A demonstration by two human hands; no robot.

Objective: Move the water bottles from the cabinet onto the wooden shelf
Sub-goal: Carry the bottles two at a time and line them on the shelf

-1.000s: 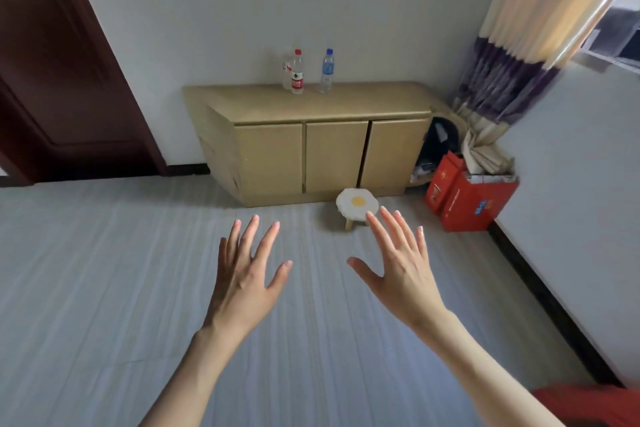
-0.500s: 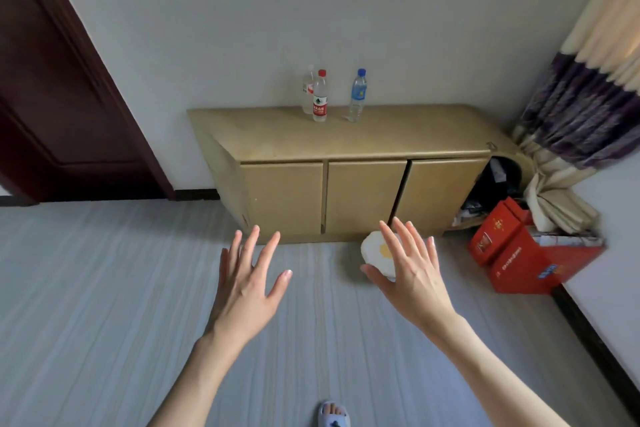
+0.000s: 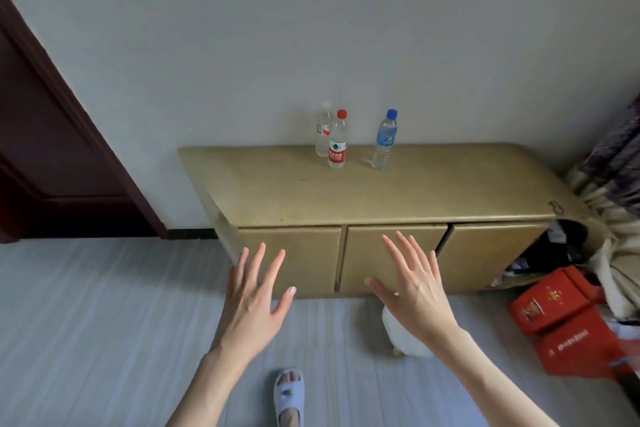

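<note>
Bottles: three stand upright on the top of the cabinet (image 3: pixel 277 191), toward the back by the wall, none held.

Left hand (image 3: pixel 252 302): raised, palm down, fingers spread wide, empty. It shows in front of the left cabinet door and the floor (image 3: pixel 86 322), well short of the bottles.

Right hand (image 3: pixel 415 291): likewise spread flat and empty, showing in front of the middle cabinet door. Beneath it, partly covered by the hand and wrist, sits a small white stool (image 3: pixel 408 340) on the floor.

Below the hands, one foot in a pale slipper (image 3: pixel 289 395) shows at the lower edge.

On the cabinet top: red-capped bottle (image 3: pixel 337 140) with a red label stands in front; a clear-capped bottle (image 3: pixel 323 130) is just behind and left of it, partly overlapped; whether they touch cannot be told. The blue-capped bottle (image 3: pixel 383 140) stands apart to the right.

Right of the cabinet: red boxes (image 3: pixel 561 319) on the floor, curtain (image 3: pixel 616 166) bunched above them. Dark wooden door (image 3: pixel 41 156) at far left.
</note>
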